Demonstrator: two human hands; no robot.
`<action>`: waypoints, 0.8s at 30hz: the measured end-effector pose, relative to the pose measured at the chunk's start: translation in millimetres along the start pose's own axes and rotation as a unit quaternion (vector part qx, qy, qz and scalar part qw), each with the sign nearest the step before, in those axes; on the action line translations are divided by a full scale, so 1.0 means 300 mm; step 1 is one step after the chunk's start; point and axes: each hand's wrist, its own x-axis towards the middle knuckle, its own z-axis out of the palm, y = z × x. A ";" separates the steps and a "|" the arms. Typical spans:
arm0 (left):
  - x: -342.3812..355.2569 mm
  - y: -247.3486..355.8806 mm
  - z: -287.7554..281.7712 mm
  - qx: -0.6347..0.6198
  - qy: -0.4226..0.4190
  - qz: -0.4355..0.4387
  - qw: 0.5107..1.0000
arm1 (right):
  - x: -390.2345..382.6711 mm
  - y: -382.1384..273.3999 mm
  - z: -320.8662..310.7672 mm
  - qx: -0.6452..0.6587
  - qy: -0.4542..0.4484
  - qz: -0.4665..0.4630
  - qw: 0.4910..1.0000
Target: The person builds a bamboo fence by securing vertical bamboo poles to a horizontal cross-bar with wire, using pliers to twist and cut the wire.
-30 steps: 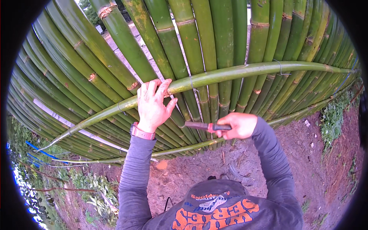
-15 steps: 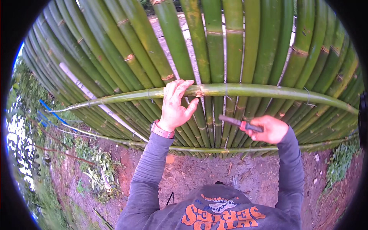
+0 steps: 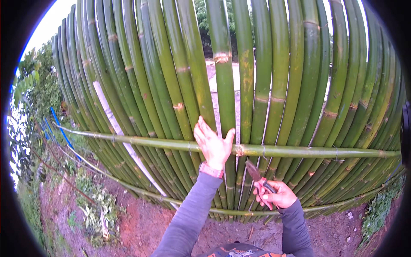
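Observation:
A fence of upright green bamboo poles (image 3: 246, 85) fills the view, crossed by a horizontal bamboo rail (image 3: 299, 150). My left hand (image 3: 212, 145) lies flat on that rail with fingers spread against the uprights, a pink band at its wrist. My right hand (image 3: 276, 196) is lower and to the right, closed around the handles of pliers (image 3: 256, 174) whose dark jaws point up-left toward the rail. Thin wire ties wrap the rail at several uprights.
A second, thinner rail (image 3: 334, 205) runs across the fence near the ground. Reddish bare soil (image 3: 145, 222) lies at the fence foot, with weeds (image 3: 92, 205) to the left and plants (image 3: 379, 207) at the right. A blue pipe (image 3: 62, 132) slants at the far left.
The view has swung so the fence stands more upright and closer. My left hand has stayed on the rail; my right hand with the pliers has dropped lower, with the pliers tilted upward.

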 end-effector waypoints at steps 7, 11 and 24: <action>0.015 -0.049 -0.086 -0.057 -0.066 0.007 0.996 | 0.312 -0.330 0.279 -0.097 0.201 -0.351 0.909; 0.020 -0.058 -0.071 -0.070 -0.063 0.012 0.996 | 0.522 -0.424 0.322 -0.478 0.337 -0.358 0.728; -0.008 -0.149 -0.092 -0.208 -0.104 0.089 0.968 | 0.678 -0.501 0.593 -0.228 0.155 -0.173 0.946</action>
